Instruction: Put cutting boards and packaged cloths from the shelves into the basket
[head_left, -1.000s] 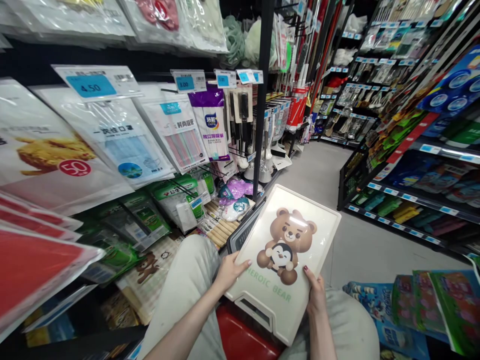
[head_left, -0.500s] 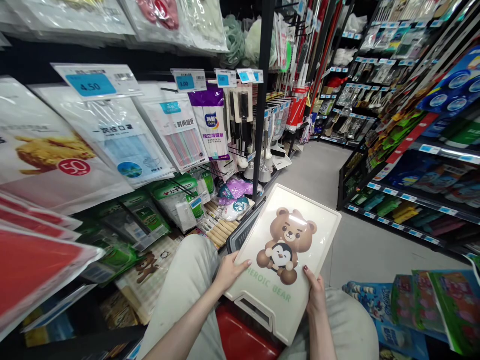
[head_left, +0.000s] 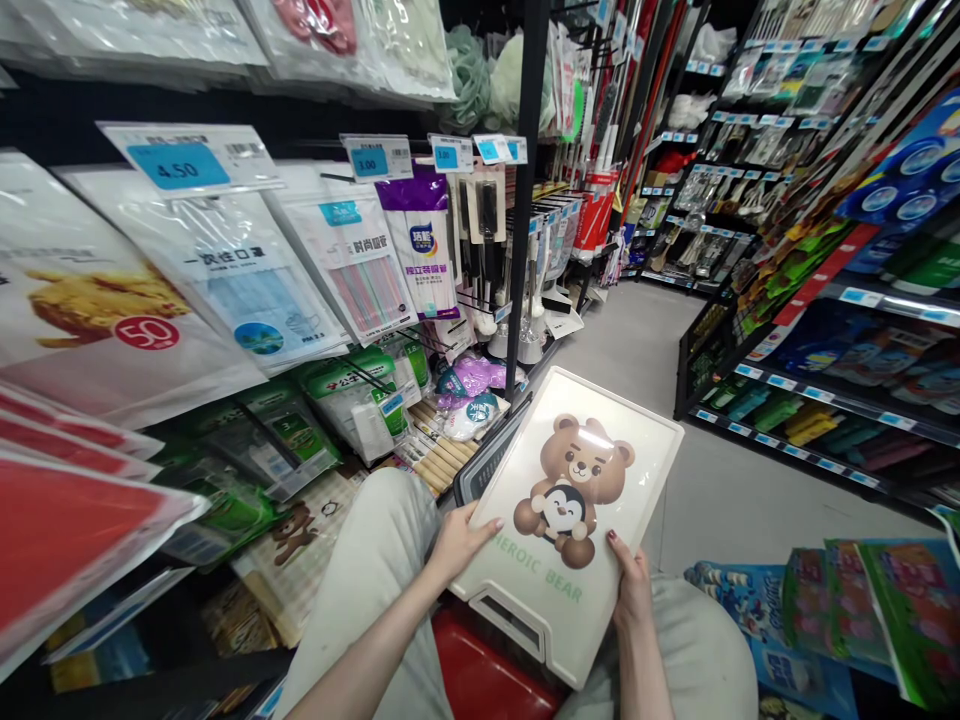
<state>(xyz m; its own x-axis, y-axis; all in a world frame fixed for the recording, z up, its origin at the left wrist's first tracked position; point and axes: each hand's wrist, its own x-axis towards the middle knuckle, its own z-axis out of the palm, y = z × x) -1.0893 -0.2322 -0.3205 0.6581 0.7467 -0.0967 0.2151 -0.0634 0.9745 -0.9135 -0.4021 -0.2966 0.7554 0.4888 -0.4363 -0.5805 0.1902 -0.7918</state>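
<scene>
A white cutting board (head_left: 637, 440) printed with a brown bear hugging a penguin and the words HEROIC BEAR rests tilted over my lap. My left hand (head_left: 459, 545) grips its left edge with the thumb on top. My right hand (head_left: 631, 590) holds its lower right edge, thumb on the face. The board's slotted handle points toward me. My knees in light trousers (head_left: 375, 570) show on either side, and something red (head_left: 480, 680) lies beneath the board.
A shop shelf (head_left: 247, 300) on the left hangs bagged goods under blue price tags. A black upright post (head_left: 525, 190) stands just beyond the board. The grey aisle floor (head_left: 720, 490) runs ahead. Shelves of packets (head_left: 862, 330) line the right side.
</scene>
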